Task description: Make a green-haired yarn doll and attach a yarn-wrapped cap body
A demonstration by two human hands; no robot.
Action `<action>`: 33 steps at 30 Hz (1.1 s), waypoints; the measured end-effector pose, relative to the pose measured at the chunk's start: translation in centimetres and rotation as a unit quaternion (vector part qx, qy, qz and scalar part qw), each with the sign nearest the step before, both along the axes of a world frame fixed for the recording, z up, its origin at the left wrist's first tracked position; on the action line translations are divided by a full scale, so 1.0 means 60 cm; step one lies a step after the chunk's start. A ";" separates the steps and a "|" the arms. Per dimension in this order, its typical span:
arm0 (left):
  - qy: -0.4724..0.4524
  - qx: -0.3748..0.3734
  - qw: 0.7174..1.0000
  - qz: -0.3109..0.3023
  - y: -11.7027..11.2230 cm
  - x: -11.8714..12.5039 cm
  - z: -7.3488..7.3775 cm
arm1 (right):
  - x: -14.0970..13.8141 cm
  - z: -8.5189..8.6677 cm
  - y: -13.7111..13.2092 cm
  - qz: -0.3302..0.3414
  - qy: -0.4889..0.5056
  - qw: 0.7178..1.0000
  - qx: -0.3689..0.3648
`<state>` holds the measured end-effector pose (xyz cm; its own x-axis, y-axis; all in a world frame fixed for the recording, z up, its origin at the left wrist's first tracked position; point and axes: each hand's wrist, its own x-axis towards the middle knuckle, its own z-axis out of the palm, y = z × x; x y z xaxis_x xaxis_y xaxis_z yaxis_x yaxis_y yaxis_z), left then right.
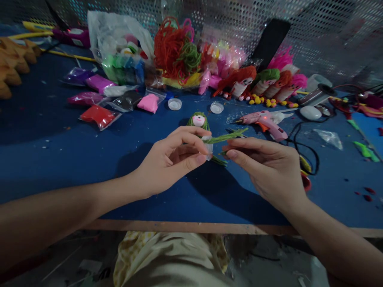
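My left hand [179, 153] is closed, thumb and fingertips pinching a small clear plastic bottle [208, 148]. Green yarn strands [229, 136] stick out from the bottle to the right, and another green bundle [219, 161] shows below it. To the right, my right hand [266, 165] is closed in a pinch on a small dark green piece [224, 153], mostly hidden by the fingertips. Just behind my left hand is a doll head [198, 120] with a pale face and green yarn hair; whether it joins the bottle is hidden.
A pink glue gun [265, 121] lies right of my hands, its black cord trailing forward. Two clear caps [174, 104] lie behind. Bags of coloured clay [100, 116] are at left, red yarn [170, 46] at the back, and several finished dolls [241, 81] at back right.
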<state>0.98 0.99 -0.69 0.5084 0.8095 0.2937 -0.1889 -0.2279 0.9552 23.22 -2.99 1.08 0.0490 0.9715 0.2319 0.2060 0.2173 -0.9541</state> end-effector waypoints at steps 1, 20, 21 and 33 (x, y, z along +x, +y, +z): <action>0.005 0.003 1.000 0.000 0.000 0.000 0.000 | -0.002 0.001 -0.001 -0.002 -0.005 1.000 0.006; 0.016 0.039 0.999 -0.001 -0.005 0.002 -0.001 | 0.004 -0.004 -0.015 0.033 -0.215 0.944 0.248; 0.017 0.039 0.999 -0.001 -0.005 0.002 -0.001 | 0.006 -0.003 -0.014 0.044 -0.216 0.940 0.262; 0.004 0.038 0.999 -0.030 -0.007 0.004 -0.001 | 0.016 0.002 -0.016 0.118 -0.287 0.923 0.226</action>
<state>1.22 0.59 -0.78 0.5578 0.7529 0.3493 -0.1970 -0.2886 0.9369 24.16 -3.92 1.23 -0.4096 0.7374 0.5371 0.5459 0.6698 -0.5034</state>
